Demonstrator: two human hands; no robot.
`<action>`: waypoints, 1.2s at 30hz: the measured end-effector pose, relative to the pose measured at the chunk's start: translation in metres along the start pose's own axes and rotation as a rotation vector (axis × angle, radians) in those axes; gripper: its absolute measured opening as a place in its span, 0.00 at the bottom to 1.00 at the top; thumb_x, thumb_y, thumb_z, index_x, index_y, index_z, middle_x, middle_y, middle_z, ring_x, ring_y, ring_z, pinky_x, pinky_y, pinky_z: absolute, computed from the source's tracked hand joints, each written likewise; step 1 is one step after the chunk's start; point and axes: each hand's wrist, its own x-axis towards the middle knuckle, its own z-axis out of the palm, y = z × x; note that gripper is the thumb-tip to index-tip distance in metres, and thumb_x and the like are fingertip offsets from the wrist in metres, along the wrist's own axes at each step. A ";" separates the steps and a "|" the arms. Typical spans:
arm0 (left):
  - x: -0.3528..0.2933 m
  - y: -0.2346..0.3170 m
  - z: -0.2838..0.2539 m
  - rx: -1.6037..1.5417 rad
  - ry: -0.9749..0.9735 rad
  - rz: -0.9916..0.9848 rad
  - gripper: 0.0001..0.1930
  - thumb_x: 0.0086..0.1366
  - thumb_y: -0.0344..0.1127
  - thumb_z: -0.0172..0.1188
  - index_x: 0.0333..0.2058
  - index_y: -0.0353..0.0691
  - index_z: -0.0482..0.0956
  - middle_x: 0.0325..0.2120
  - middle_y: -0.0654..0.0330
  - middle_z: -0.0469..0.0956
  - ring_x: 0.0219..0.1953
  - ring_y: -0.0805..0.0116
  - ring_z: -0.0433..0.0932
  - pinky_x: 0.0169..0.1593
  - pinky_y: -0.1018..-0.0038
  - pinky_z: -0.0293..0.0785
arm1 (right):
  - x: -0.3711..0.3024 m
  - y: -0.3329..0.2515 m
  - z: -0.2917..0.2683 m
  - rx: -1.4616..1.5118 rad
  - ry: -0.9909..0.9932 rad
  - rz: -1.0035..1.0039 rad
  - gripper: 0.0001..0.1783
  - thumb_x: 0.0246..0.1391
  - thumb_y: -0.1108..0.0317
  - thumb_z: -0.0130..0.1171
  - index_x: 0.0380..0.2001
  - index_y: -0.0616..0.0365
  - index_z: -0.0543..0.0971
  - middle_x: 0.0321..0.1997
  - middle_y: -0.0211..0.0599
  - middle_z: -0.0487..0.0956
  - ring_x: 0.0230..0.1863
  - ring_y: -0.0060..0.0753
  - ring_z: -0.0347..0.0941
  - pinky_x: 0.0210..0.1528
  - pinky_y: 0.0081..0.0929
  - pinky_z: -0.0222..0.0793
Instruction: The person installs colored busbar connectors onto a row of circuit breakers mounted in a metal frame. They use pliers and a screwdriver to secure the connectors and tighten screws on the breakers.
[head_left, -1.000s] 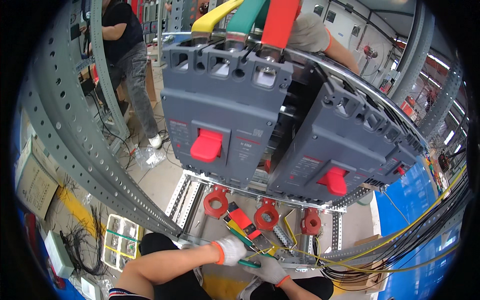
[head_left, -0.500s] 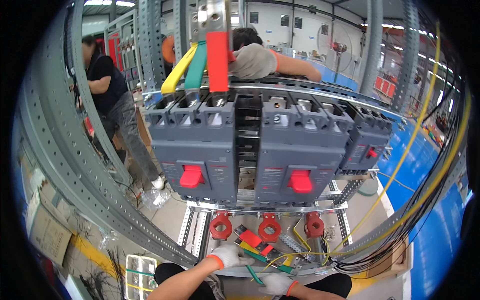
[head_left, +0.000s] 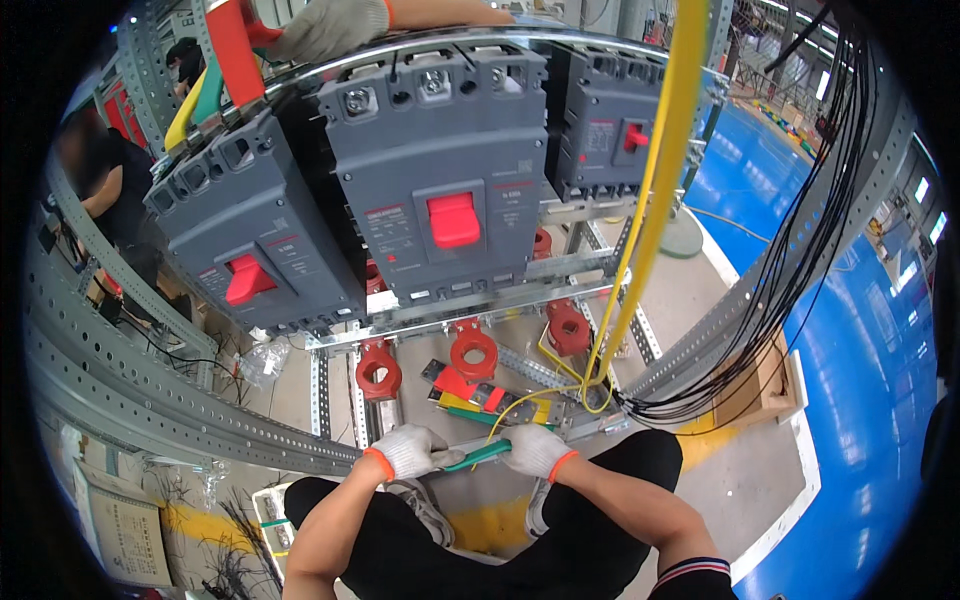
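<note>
A short, slightly bent green strip (head_left: 480, 456) spans the gap between my two hands, low in the middle. My left hand (head_left: 406, 452), in a white knit glove with an orange cuff, closes its fingers at the strip's left end. Gloved the same way, my right hand (head_left: 537, 450) grips the other end. Just beyond them lie flat metal busbars with red (head_left: 468, 388), yellow and green sleeves. Whether the green strip is a bare sleeve or has metal inside, I cannot tell.
Three grey circuit breakers (head_left: 430, 170) with red toggles sit on a metal frame above. Red rings (head_left: 473, 355) hang below. Black wires (head_left: 800, 235) and a yellow cable (head_left: 655, 200) run down the right side. A co-worker's gloved hand (head_left: 335, 28) is at the top beside a red-sleeved bar.
My view has shifted and tilted down. The green strip, earlier at my right hand with my left hand apart, now stretches between both hands.
</note>
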 end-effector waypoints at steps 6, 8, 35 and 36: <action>-0.010 0.003 -0.006 -0.248 -0.060 -0.072 0.27 0.71 0.57 0.59 0.38 0.34 0.87 0.25 0.51 0.84 0.28 0.67 0.82 0.37 0.67 0.78 | -0.009 -0.004 0.004 0.068 -0.059 0.041 0.21 0.57 0.53 0.56 0.31 0.64 0.84 0.35 0.62 0.83 0.39 0.62 0.81 0.45 0.51 0.77; 0.000 -0.014 0.022 -0.445 0.095 0.025 0.26 0.71 0.55 0.59 0.40 0.33 0.87 0.27 0.55 0.85 0.28 0.69 0.82 0.36 0.69 0.78 | -0.008 0.013 0.023 0.093 0.025 -0.003 0.20 0.55 0.53 0.61 0.36 0.62 0.84 0.33 0.60 0.82 0.37 0.61 0.81 0.42 0.49 0.77; 0.014 -0.037 0.006 -1.129 1.018 -0.062 0.21 0.76 0.48 0.52 0.50 0.33 0.79 0.34 0.56 0.83 0.31 0.65 0.82 0.37 0.70 0.80 | -0.022 -0.016 -0.012 0.126 0.372 -0.069 0.14 0.52 0.55 0.65 0.34 0.52 0.82 0.29 0.47 0.83 0.32 0.56 0.81 0.35 0.50 0.76; 0.009 -0.043 -0.004 -1.280 1.033 -0.045 0.21 0.76 0.48 0.52 0.50 0.33 0.79 0.34 0.56 0.83 0.31 0.65 0.82 0.37 0.69 0.81 | -0.021 -0.013 -0.010 0.107 0.367 -0.053 0.14 0.52 0.54 0.65 0.36 0.52 0.83 0.30 0.48 0.83 0.33 0.56 0.81 0.36 0.50 0.77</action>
